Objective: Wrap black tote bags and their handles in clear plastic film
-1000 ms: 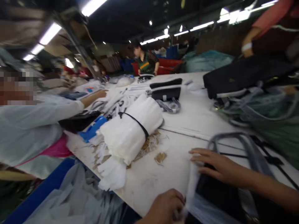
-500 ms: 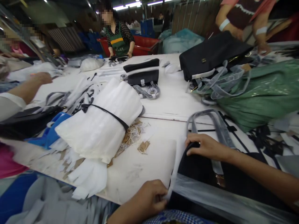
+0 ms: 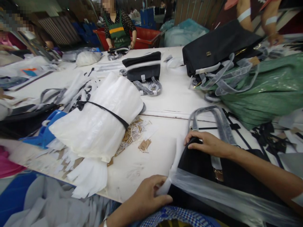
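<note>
A black handbag (image 3: 246, 176) lies in front of me at the lower right, with a translucent plastic strip (image 3: 213, 189) across it. Its handle (image 3: 213, 110), wrapped in clear film, loops onto the table. My right hand (image 3: 205, 143) is closed on the bag's upper left corner, thumb and fingers pinching the black fabric. Lower down, my left hand (image 3: 151, 190) curls its fingers round the white foam sheet (image 3: 174, 160) at the bag's left edge, the thumb extended against the black side. Some left fingertips are hidden behind the sheet. A metal buckle (image 3: 218, 174) shows on the bag.
Left of the bag are a strapped white foam bundle (image 3: 99, 116), tangled brown tags (image 3: 132, 132) and a loose tag (image 3: 144, 145). Beyond lie a folded black bag (image 3: 144, 71), another black bag (image 3: 220, 47) and a green plastic sack (image 3: 267, 91). Co-workers stand across the white table (image 3: 175, 97).
The view has shifted slightly. My left thumb has extended away from the fingers, while my right hand keeps its hold. At the far left, another person's arm has withdrawn from over the table.
</note>
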Motion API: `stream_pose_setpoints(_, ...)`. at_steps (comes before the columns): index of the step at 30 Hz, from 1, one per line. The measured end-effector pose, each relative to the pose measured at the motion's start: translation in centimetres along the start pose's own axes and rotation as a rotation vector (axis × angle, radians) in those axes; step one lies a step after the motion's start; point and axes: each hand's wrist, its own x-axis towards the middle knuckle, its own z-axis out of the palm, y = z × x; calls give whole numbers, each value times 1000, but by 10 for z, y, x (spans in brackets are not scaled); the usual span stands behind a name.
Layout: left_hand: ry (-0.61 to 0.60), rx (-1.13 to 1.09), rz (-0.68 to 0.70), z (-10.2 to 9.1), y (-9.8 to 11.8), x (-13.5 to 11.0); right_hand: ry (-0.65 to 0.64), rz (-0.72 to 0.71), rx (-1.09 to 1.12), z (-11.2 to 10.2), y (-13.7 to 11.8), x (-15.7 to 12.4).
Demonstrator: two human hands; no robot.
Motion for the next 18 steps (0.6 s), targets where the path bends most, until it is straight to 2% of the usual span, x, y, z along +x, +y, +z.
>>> stream_pose_setpoints(2, 48, -140, 10, 9, -8, 4, 14, -4, -4, -1, 3, 0)
stream_pose_setpoints(4, 62, -172, 48, 14, -15, 8, 57, 14, 36, -1, 5, 0)
stream_pose_setpoints(7, 80, -91, 116, 14, -21, 10, 56, 54, 174, -2, 6, 1)
stream_pose_setpoints(10, 93, 10, 177, 9, -24, 7, 103, 65, 175, -1, 1, 2)
stream_pose_setpoints(15, -5, 184, 155, -6, -22, -7, 232, 76, 97, 10, -6, 1)
stream_pose_setpoints(18, -62, 270, 151, -12, -17, -10, 202, 56, 67, 15, -6, 4)
